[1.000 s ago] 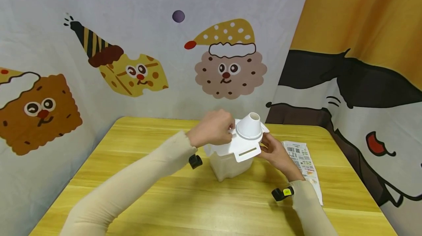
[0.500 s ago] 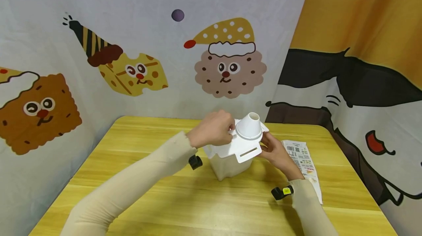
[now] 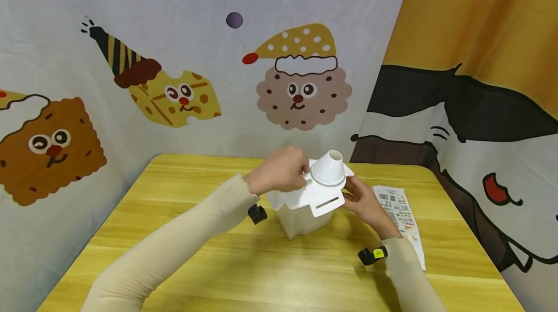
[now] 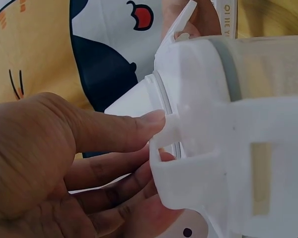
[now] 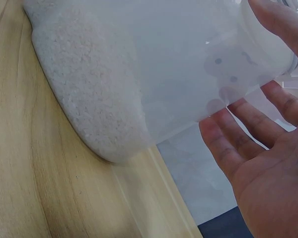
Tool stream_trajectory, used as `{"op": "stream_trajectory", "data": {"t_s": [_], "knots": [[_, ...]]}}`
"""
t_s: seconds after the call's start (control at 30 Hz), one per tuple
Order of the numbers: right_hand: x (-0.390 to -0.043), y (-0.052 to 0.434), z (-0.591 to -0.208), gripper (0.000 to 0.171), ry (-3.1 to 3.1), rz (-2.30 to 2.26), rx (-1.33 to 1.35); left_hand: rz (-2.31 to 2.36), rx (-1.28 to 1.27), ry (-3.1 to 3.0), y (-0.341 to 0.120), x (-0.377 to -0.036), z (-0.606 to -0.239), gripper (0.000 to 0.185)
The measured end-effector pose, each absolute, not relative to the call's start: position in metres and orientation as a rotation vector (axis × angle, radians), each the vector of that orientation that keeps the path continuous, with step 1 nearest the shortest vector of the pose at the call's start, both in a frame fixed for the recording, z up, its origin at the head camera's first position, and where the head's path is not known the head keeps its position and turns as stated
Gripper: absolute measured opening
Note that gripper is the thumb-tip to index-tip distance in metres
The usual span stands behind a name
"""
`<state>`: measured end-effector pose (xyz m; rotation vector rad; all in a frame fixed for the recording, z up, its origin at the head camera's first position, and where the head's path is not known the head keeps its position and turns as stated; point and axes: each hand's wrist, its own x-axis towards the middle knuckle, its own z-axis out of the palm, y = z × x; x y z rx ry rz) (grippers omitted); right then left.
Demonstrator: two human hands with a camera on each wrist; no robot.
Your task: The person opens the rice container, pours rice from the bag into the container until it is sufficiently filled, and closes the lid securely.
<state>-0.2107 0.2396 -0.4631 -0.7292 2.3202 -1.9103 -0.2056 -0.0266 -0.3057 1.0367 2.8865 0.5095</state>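
A translucent container [image 3: 302, 222] stands upright on the table under a white lid [image 3: 301, 199]. A cone-shaped white cap [image 3: 328, 171] sits on the lid, its narrow end up. From above, my left hand [image 3: 281, 169] reaches to the lid's left part. In the left wrist view its thumb and fingers pinch a white loop-shaped tab [image 4: 188, 173]. My right hand [image 3: 366, 203] holds the container's right side just below the lid, thumb and fingers apart around it. White rice [image 5: 89, 94] fills the bottom of the container in the right wrist view.
A printed leaflet [image 3: 403, 220] lies on the wooden table [image 3: 209, 263] at the right, partly behind the right forearm. A cartoon-patterned curtain [image 3: 226, 123] hangs behind the table's far edge. A slotted flap [image 3: 327, 206] juts from the lid's front.
Both hands keep their places on the container and lid. The whole head view has shifted very slightly; nothing has been let go or taken hold of.
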Motion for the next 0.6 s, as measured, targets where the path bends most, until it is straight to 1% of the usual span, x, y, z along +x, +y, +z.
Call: {"op": "stream_trajectory", "data": {"t_s": [0.3,0.5,0.6], "knots": [[-0.2105,0.2411,-0.4637,0.071,2.348,-1.905,-0.765,0.519,1.019,2.893,-0.0251,-0.2045,-0.3079,0.056],[-0.2100,0.2401,-0.4656,0.069,2.331,-1.914,-0.781,0.598,1.027,2.870,-0.0298,-0.2034,-0.3121,0.058],[-0.2116,0.2397,-0.4655,0.068,2.335,-1.914,-0.789,0.650,1.045,2.855,-0.0327,-0.2051,-0.3145,0.055]]}}
